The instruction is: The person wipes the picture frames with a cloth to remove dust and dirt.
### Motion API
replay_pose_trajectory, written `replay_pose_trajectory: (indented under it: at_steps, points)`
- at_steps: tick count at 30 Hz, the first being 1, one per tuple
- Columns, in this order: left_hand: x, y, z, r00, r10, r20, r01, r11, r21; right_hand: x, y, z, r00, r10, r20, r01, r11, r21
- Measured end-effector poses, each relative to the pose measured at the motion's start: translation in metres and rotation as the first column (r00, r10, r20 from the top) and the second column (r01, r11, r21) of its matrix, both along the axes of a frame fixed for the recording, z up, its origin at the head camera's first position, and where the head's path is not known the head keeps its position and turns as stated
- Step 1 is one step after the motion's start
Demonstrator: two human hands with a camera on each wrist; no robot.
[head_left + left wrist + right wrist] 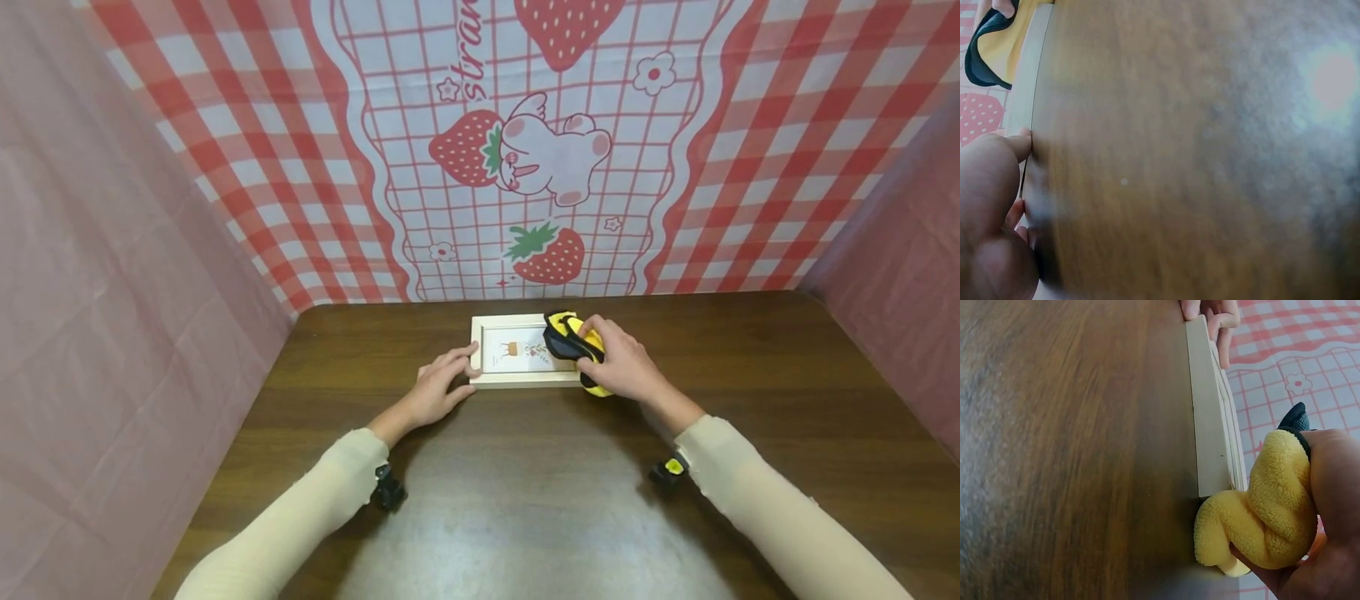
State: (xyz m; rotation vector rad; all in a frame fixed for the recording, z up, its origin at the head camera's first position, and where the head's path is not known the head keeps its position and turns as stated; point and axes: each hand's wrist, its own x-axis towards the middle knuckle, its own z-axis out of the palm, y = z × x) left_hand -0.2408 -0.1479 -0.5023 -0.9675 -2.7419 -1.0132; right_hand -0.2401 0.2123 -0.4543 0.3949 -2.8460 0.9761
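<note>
A cream picture frame (pixel 525 380) lies flat on the brown wooden table, a small drawing of a pot and a leafy sprig behind its pane. At its left end my left hand (pixel 438 387) grips the near corner, thumb against the near side and fingertips over the rim. My right hand (pixel 626 364) holds a bunched yellow and dark grey cloth (pixel 570 342) on the frame's right end, covering that part. Seen from the right wrist, the cloth's fluffy yellow folds (pixel 1266 506) bulge over the frame's side (pixel 1210 412).
Brown wood-grain table (pixel 495 500) surrounds the frame. Behind it hangs a red-and-white strawberry cloth (pixel 540 167), with pink drapes (pixel 135 333) at both sides. Each wrist carries a small black camera (pixel 388 490).
</note>
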Motion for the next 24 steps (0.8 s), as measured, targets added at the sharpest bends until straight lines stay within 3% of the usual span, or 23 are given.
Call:
replay_pose_trajectory:
  at_steps: [5, 13, 24]
  points:
    - [0.001, 0.002, 0.005, 0.997, 0.022, 0.070, -0.019, 0.999, -0.039, -0.001, 0.000, 0.000, 1.000, -0.012, 0.009, 0.012, 1.000, 0.014]
    - [-0.001, 0.001, 0.005, 0.996, 0.020, 0.081, -0.016, 0.999, -0.049, -0.007, 0.001, -0.007, 0.999, -0.020, -0.041, 0.020, 1.000, 0.002]
    - [0.000, 0.001, 0.008, 0.993, 0.022, 0.118, -0.016, 0.999, -0.051, -0.020, 0.007, -0.007, 0.998, -0.047, 0.038, 0.048, 0.998, -0.041]
